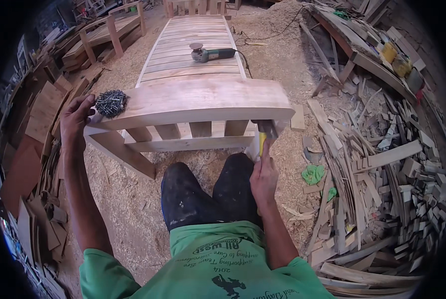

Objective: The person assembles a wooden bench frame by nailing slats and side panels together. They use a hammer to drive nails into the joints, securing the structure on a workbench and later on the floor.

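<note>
A pale wooden bed frame (pixel 203 99) stands before me, its curved end rail nearest and its slats running away. On the left end of the rail lies a heap of nails (pixel 111 103). My left hand (pixel 76 115) is beside that heap, thumb and fingers closed in a pinch; what they hold, if anything, is too small to tell. My right hand (pixel 264 172) is wrapped round the yellow handle of a hammer (pixel 263 142). Its grey metal head is blurred and sits just under the right end of the rail. An angle grinder (pixel 213 54) rests on the slats.
Wood offcuts (pixel 407 199) are heaped to the right, below a workbench (pixel 362 60) with yellow containers on it. Boards (pixel 38 119) lean at the left. Another wooden frame (pixel 103 35) stands at the far left. Shavings cover the floor, and the grinder's cord trails across it.
</note>
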{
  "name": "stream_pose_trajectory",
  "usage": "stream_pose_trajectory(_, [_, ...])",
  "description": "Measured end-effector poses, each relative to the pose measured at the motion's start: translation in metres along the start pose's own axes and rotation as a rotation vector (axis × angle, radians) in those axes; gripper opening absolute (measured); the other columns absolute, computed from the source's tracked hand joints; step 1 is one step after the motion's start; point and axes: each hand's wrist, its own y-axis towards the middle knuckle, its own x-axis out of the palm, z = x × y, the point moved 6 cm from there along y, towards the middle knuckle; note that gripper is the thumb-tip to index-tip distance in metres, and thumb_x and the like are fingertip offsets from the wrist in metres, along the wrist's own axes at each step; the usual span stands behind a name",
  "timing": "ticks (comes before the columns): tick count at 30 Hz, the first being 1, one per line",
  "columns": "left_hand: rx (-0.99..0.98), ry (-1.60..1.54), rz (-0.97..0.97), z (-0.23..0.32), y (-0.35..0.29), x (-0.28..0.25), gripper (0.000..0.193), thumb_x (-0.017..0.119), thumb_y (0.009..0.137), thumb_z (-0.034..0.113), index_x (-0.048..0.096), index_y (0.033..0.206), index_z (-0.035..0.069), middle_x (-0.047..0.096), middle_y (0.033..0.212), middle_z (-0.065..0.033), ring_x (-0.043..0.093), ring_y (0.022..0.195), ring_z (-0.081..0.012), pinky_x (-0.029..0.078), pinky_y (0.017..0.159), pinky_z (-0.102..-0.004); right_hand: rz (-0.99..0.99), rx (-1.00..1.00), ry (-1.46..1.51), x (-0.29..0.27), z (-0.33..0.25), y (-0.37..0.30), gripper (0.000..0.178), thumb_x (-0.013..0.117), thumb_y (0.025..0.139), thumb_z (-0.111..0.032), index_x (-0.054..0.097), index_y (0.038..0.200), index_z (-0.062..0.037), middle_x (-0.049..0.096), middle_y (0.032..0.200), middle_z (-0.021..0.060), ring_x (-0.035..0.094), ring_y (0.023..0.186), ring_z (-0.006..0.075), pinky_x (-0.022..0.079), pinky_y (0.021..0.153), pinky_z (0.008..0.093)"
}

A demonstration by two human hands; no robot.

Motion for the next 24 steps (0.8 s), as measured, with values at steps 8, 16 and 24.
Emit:
stream_pose_trajectory(8, [0.208,0.331,-0.166,0.016,0.007,0.003,0.019,0.072,0.106,0.015,0.076,0.117,0.000,0.071,0.093,0.0030,0.064,0.083,-0.0059,0.052,0.076,-0.0264,0.045,0.005,0.022,0.000,0.004,-0.001,0.074,0.058,0.106,-0.010,0.033,0.176,-0.0142,0.072,0.104,0.0333,0.073,0.085,0.0506,0.059,0.074,0.0607])
stream_pose_trajectory(16, [0.491,0.866,-0.161,0.067,-0.014,0.025,0.011,0.072,0.100,0.008,0.071,0.108,0.001,0.072,0.090,-0.0180,0.072,0.086,-0.0314,0.055,0.080,-0.0416,-0.041,0.061,-0.024,0.008,0.004,0.005,0.072,0.057,0.106,-0.009,0.035,0.175,-0.0131,0.071,0.102,0.0327,0.072,0.084,0.0507,0.060,0.074,0.0594])
stream_pose_trajectory(24, [0.738,1.086,0.064,0.093,-0.026,0.030,0.012,0.062,0.105,0.006,0.068,0.115,0.005,0.072,0.105,-0.0188,0.072,0.097,-0.0420,0.055,0.083,-0.0467,-0.087,0.110,-0.010,0.013,0.009,0.008,0.076,0.059,0.107,-0.008,0.032,0.177,-0.0168,0.069,0.103,0.0322,0.072,0.084,0.0500,0.059,0.073,0.0588])
